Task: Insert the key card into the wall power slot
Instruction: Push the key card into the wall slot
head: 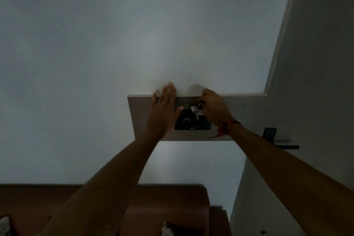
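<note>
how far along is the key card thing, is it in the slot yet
Done: both hands are up at the black wall panel. In hand: the right hand pinches something at the panel's top edge, silver keys dangling below; the left hand lies flat beside it. Left: I cannot tell if the card is seated; the room is dim.

Dim pale wall (95, 63), brown sofa (172, 207)

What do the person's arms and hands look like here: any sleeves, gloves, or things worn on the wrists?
Both forearms are bare up to the frame edge, with no sleeves in view, and neither the left hand nor the right hand is gloved. A red thread bracelet is tied around the right wrist, its loose ends hanging down. The left wrist carries nothing visible. The dim light hides any rings.
</note>
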A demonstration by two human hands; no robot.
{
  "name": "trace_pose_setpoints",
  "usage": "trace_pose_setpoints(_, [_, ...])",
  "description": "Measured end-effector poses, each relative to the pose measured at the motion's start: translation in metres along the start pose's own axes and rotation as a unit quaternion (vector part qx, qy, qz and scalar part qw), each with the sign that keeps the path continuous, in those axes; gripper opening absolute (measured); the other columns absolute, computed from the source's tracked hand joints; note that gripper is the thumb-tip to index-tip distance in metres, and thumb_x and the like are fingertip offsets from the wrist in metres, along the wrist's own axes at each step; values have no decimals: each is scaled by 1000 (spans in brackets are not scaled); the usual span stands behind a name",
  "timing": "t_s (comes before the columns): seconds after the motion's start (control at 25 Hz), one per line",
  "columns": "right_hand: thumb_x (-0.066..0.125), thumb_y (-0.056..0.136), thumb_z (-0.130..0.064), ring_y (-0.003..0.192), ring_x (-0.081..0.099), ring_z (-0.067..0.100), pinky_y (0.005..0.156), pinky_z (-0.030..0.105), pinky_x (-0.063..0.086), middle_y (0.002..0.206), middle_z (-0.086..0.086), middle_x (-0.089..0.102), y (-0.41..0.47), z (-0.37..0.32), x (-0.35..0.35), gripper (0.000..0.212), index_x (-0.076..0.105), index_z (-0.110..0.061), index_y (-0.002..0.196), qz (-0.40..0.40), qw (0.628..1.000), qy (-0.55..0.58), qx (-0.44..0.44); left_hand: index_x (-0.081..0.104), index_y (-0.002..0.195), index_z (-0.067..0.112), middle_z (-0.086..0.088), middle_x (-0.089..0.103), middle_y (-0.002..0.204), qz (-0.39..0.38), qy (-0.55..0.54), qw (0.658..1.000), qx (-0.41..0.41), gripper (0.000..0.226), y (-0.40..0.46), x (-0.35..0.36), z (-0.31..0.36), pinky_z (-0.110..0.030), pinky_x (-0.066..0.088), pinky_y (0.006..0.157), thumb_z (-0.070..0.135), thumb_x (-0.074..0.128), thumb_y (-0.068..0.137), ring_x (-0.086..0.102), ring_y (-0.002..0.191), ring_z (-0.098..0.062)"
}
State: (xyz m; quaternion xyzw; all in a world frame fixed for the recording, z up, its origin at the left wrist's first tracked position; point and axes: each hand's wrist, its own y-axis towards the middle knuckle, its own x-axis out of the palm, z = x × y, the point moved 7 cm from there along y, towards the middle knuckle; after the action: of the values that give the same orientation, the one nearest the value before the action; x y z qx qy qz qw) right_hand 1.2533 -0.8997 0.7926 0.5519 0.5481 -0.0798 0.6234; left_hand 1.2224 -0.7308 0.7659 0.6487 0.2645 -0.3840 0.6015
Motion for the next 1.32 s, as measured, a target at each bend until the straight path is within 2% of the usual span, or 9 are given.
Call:
trace_pose_setpoints(0.16, [67, 81, 2, 88, 55, 34, 72, 40, 49, 96, 21, 58, -4, 2, -4, 14, 71, 3, 95, 2, 1000, 5, -2, 9, 163, 9, -10, 4, 173, 0, -3, 1000, -5, 78, -6, 0, -4, -52, 9, 131, 50, 41, 105, 3, 161, -25])
trace_pose_setpoints(0.32, [68, 77, -2, 91, 51, 34, 61, 37, 48, 103, 20, 54, -10, -14, -1, 15, 63, 0, 91, -19, 995, -72, -66, 9, 163, 9, -10, 4, 173, -15, 6, 1000, 0, 77, -10, 4, -3, -52, 9, 131, 50, 39, 105, 2, 161, -24])
trace_pose_setpoints(0.44, [67, 74, 1, 98, 49, 34, 63, 38, 53, 114, 19, 51, -11, -16, 0, 22, 61, -4, 95, -31, 989, -118, -84, 9, 163, 8, -11, 3, 173, -20, 15, 1000, 1, 76, -10, 4, -1, -52, 9, 131, 50, 37, 106, 2, 161, -24])
trace_pose_setpoints(0.64, [65, 76, 2, 96, 53, 31, 63, 37, 56, 113, 17, 55, -19, -27, 3, 22, 64, -4, 97, -36, 978, -148, -142, 8, 163, 9, -10, 2, 173, -26, 5, 1000, -6, 76, -12, 5, -1, -51, 8, 131, 51, 37, 106, 0, 161, -24])
trace_pose_setpoints(0.84, [65, 66, 9, 101, 54, 33, 72, 39, 58, 116, 16, 59, -25, -26, 4, 43, 62, 1, 108, -13, 988, -124, -94, 8, 163, 9, -10, 2, 173, -16, -6, 1000, -20, 78, -14, 6, 0, -52, 7, 131, 50, 38, 105, 0, 161, -24])
trace_pose_setpoints(1.04, [59, 65, 18, 103, 54, 33, 83, 40, 58, 115, 18, 58, -28, -14, 7, 46, 61, 6, 110, 26, 998, -63, -11, 5, 163, 9, -10, 0, 173, -3, 3, 999, -53, 80, -21, 12, -3, -55, 9, 130, 53, 38, 105, -2, 161, -24])
trace_pose_setpoints(1.2, [62, 65, 17, 100, 56, 36, 79, 43, 58, 112, 21, 59, -29, -18, 11, 46, 60, 7, 109, 9, 996, -78, -44, 6, 163, 9, -10, 0, 173, -2, -13, 998, -60, 81, -21, 14, -1, -56, 9, 130, 52, 40, 105, -2, 161, -24])
trace_pose_setpoints(1.32, [58, 59, 21, 99, 55, 39, 82, 45, 56, 109, 23, 60, -26, -10, 6, 49, 62, 10, 107, 12, 997, -64, -32, 6, 163, 9, -10, 0, 173, -4, -7, 998, -57, 81, -20, 15, -3, -56, 9, 130, 52, 40, 104, -2, 161, -25])
